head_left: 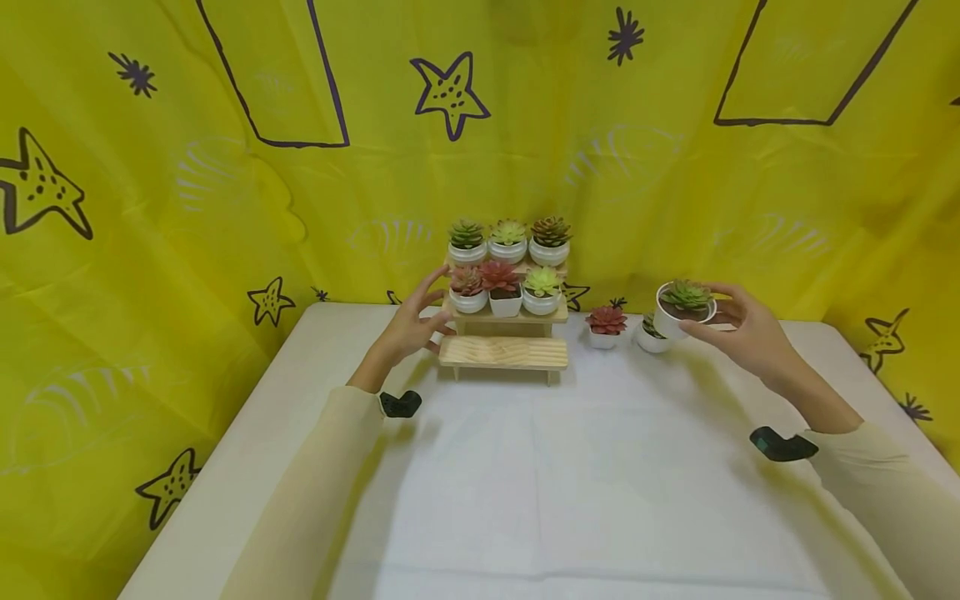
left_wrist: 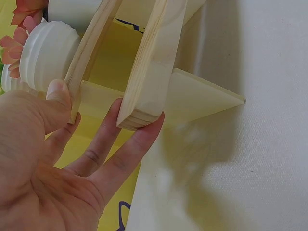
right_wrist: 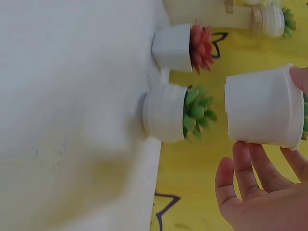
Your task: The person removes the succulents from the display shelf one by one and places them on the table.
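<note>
from my head, my left hand [head_left: 412,323] is at the near side of the wooden stand [head_left: 502,352]. just to the right of that hand, six potted plants [head_left: 506,307] stand on its two upper steps, three on each. my right hand [head_left: 742,332] grasps a white pot [head_left: 670,322] with a green plant in it, well apart from my left hand. just left of my right hand are a smaller green plant [head_left: 651,337] and, farther left, a red plant [head_left: 604,323], each potted on the white table [head_left: 480,500]. a yellow curtain [head_left: 525,167] hangs beyond both hands.

from my left wrist, my thumb rests on the middle step's edge and my fingers curl around the step ends, gripping the stand.

from my right wrist, my thumb is at the pot's rim and my fingers are against its side, holding it raised off the table.
</note>
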### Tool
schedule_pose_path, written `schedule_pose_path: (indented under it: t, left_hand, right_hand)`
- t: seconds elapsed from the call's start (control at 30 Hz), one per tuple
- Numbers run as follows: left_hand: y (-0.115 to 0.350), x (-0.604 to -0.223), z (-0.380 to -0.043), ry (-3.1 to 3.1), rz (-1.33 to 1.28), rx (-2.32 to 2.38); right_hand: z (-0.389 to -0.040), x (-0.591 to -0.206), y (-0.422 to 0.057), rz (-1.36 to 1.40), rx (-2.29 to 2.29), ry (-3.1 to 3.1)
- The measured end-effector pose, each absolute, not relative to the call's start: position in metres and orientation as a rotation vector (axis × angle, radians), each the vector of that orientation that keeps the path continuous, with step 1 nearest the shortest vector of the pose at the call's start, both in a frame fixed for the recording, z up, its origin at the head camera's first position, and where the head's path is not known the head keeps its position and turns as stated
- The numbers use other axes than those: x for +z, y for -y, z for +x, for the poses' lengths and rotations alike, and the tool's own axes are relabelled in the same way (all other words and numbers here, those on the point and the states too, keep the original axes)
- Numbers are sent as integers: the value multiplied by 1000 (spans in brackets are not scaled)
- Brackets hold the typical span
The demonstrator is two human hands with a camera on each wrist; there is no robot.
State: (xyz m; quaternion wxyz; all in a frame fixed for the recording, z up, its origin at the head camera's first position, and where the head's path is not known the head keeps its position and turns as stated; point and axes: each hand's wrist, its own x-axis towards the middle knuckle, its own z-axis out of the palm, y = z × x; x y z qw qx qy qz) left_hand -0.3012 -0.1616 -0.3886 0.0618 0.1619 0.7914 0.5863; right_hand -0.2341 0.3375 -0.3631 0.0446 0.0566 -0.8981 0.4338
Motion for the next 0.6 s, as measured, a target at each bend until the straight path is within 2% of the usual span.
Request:
schedule_pose_path:
  t: [0.6]
  left_hand:
    - [161, -387, -299, -2376, 443, 1785]
  right_hand:
    - [-243, -373, -386, -13, 1384, 2749]
